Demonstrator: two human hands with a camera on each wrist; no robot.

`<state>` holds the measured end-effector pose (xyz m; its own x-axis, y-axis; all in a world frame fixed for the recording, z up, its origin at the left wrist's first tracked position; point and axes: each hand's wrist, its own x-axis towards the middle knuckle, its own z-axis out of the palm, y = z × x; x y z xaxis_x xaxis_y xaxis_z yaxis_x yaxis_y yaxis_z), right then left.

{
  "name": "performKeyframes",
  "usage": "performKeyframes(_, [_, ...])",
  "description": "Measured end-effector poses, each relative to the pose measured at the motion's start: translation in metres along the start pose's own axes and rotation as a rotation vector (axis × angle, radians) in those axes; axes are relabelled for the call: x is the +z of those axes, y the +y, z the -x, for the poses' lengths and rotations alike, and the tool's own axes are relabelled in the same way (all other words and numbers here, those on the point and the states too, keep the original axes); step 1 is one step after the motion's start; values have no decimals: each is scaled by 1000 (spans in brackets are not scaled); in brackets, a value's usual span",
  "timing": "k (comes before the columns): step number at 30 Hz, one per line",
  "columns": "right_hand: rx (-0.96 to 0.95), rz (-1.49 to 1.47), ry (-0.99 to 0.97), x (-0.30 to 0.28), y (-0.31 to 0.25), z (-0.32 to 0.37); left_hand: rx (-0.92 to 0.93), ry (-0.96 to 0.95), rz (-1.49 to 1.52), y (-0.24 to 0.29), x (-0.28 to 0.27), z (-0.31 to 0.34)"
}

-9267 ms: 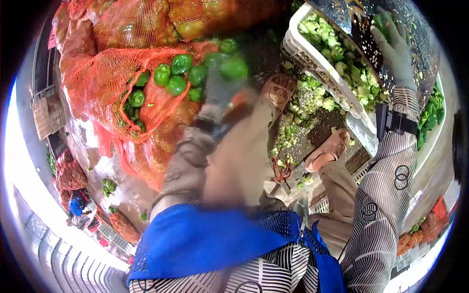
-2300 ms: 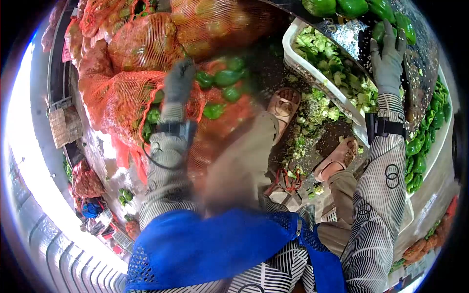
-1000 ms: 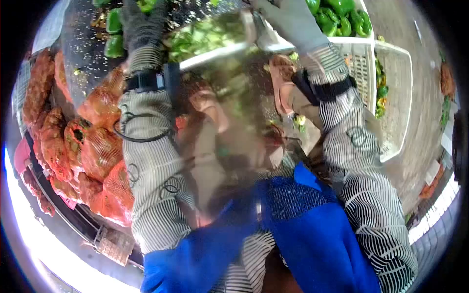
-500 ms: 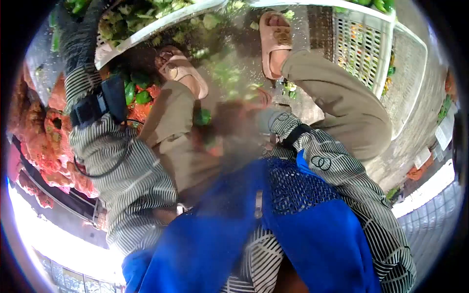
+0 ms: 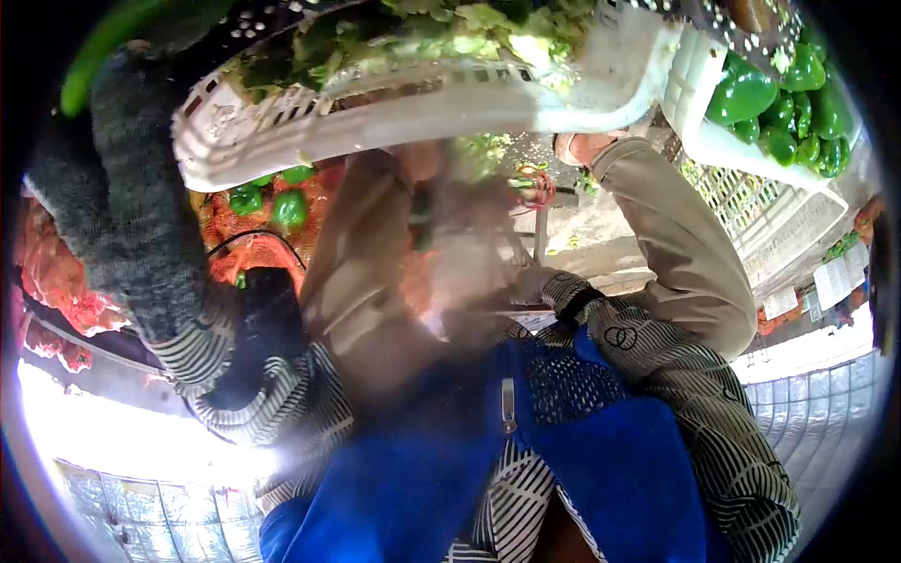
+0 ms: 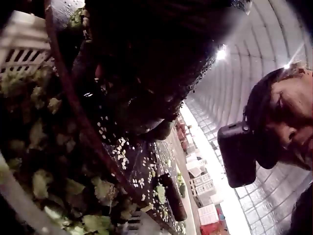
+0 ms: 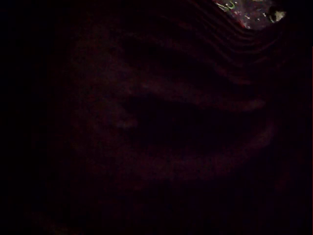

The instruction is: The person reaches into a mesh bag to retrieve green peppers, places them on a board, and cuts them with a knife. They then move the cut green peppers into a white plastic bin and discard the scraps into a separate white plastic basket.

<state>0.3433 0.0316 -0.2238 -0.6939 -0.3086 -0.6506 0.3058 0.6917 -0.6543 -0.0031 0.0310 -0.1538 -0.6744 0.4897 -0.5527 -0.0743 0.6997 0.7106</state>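
Observation:
My left hand (image 5: pixel 141 178), in a dark grey glove, is raised at the left of the head view. Its fingers reach up to a bright green bell pepper (image 5: pixel 94 56), which is blurred and cut off by the view's edge. In the left wrist view the hand (image 6: pixel 142 83) is a dark shape over a black board (image 6: pixel 151 161) strewn with pale seeds. My right hand (image 5: pixel 528 281), in a light glove, is low near my lap; a blurred patch hides its fingers. The right wrist view is almost wholly dark, with folds of cloth.
A white crate (image 5: pixel 404 127) of green trimmings stands before my knees. More green bell peppers (image 5: pixel 741 89) fill a white crate at the right. Orange mesh sacks (image 5: pixel 267 249) lie at the left. A brown handle-like piece (image 6: pixel 173 196) lies on the board.
My left hand has gone from the mesh sack up to the board, then risen closer to my head. The right hand has left the board and dropped to my lap. My view has swung round.

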Motion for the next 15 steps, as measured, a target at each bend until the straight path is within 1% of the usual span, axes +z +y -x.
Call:
performKeyframes(1, [2,-158,-141,-14,-10,-2,-27,15,89,7,-1,-1])
performKeyframes(3, [13,-285,-354,-25,-23,-8,-54,59,294,25,-6,-4])
performKeyframes(6, [17,-315,-460,-34,-25,-16,-24,143,563,57,-18,-13])
performKeyframes(8, [18,-297,-492,-34,-19,-21,26,197,698,79,-28,-22])
performKeyframes(12, [20,-197,-424,-34,9,-34,167,268,826,115,-46,-41])
performKeyframes(14, [26,-127,-383,-33,24,-39,227,272,771,127,-55,-56])
performKeyframes(15, [26,-90,-360,-29,32,-42,269,249,605,137,-65,-66])
